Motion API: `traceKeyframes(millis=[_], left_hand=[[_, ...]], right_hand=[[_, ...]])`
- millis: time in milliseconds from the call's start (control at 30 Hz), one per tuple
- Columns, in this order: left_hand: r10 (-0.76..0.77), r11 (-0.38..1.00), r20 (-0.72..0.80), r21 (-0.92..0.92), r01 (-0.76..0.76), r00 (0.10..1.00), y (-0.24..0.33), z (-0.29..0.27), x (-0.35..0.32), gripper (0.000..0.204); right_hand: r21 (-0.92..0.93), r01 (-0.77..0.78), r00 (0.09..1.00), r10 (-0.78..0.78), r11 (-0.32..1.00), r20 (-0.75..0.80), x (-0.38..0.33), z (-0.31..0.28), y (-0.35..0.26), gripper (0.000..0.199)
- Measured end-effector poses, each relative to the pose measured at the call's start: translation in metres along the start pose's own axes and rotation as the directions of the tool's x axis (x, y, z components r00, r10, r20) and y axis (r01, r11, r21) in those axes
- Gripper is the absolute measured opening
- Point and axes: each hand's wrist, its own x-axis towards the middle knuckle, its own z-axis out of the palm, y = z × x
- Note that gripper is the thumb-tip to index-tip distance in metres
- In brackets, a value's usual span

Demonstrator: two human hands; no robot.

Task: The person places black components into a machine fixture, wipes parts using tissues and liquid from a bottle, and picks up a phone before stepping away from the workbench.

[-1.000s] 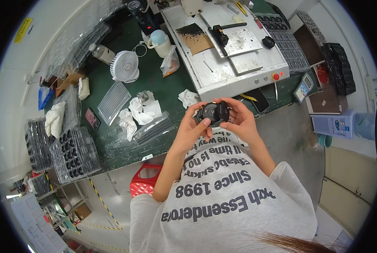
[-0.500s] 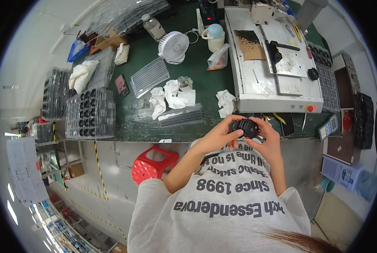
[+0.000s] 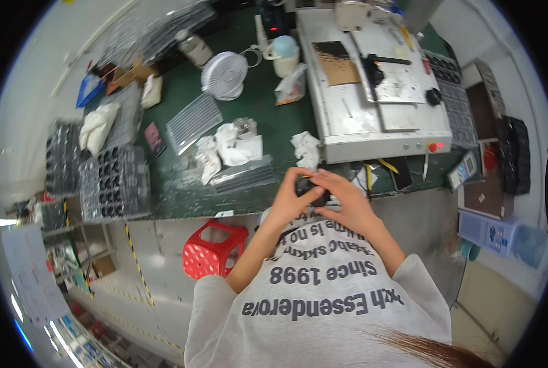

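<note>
Since half a second ago both hands sit lower against the bench edge, and the small black part is now mostly covered. Left hand and right hand both pinch it between fingertips, just in front of the green bench. Dark cell trays at bench left hold rows of small black pieces. White fan and grey machine stand further back; red stool below.
</note>
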Motion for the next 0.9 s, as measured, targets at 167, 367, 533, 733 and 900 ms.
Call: traceKeyframes(millis=[167,367,533,733,900], left_hand=[[-0.14,0.974,-0.078,-0.192,0.123,0.987,-0.001,-0.022,-0.002,0.026],[-0.126,0.942,-0.053,-0.319,0.103,0.991,0.003,-0.037,-0.013,0.026],[-0.091,0.932,-0.107,-0.358,0.047,0.99,-0.003,-0.043,-0.017,0.026],[-0.117,0.908,-0.205,-0.417,0.022,0.972,-0.015,-0.04,-0.015,0.027],[-0.178,0.888,-0.237,-0.456,0.052,0.955,-0.013,-0.033,-0.01,0.027]], right_hand=[[0.107,-0.069,0.986,0.084,0.992,-0.142,0.041,-0.041,0.044,0.063],[-0.029,-0.258,0.527,0.116,0.966,-0.842,0.124,-0.124,0.161,0.042],[-0.164,-0.502,0.535,0.155,0.849,-0.83,0.158,-0.127,0.173,0.037],[-0.3,-0.563,0.59,0.12,0.77,-0.798,0.172,-0.135,0.162,0.023],[-0.281,-0.556,0.577,0.119,0.782,-0.808,0.172,-0.136,0.166,0.023]])
